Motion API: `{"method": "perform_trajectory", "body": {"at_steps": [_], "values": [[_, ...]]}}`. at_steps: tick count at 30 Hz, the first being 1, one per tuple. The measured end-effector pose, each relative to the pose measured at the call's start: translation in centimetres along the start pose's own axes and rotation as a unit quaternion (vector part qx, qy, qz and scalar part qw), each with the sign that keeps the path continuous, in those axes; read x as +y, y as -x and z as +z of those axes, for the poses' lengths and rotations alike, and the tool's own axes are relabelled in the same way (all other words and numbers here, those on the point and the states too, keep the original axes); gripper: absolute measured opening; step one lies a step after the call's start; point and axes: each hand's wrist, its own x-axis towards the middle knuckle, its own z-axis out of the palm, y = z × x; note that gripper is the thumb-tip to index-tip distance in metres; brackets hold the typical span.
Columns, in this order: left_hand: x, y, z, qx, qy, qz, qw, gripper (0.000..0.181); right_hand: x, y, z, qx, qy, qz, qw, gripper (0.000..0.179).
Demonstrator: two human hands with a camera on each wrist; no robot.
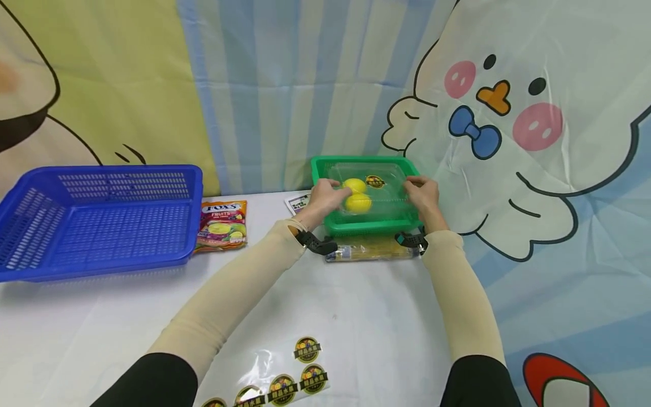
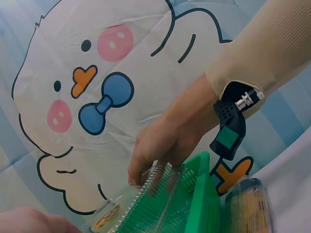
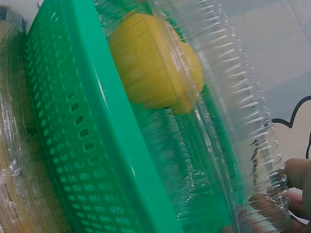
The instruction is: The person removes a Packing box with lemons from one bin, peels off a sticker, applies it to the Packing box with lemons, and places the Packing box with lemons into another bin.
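Note:
A clear plastic clamshell box [image 1: 389,198] with two yellow lemons [image 1: 358,202] inside sits in a green basket [image 1: 366,228]. A round black-and-gold sticker [image 1: 375,181] is on its lid. My left hand [image 1: 328,200] holds the box's left edge, thumb over the top beside the lemons; only part of this hand [image 2: 36,222] shows in the left wrist view. At the other end, my right hand [image 1: 425,199] pinches the ridged clear rim, thumb and fingers [image 3: 296,177] on either side of it in the right wrist view.
A clear packet of long yellowish sticks [image 1: 376,250] lies in front of the green basket. On the left are a blue basket [image 1: 122,226] and a FOX'S candy bag [image 1: 222,226]. A printed card [image 1: 296,203] lies behind my left wrist; a sticker sheet [image 1: 274,362] is near the front.

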Motion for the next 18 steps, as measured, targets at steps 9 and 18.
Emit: {"method": "perform_trajectory", "body": {"at_steps": [9, 18], "values": [[-0.2, -0.9, 1.0, 0.005, -0.021, -0.035, 0.9991, 0.069, 0.9, -0.9, 0.3, 0.001, 0.003, 0.007, 1.0, 0.041], [-0.3, -1.5, 1.5, 0.008, -0.021, -0.045, 0.9987, 0.044, 1.5, -1.2, 0.7, -0.006, 0.008, 0.014, 0.9999, 0.041]]}}
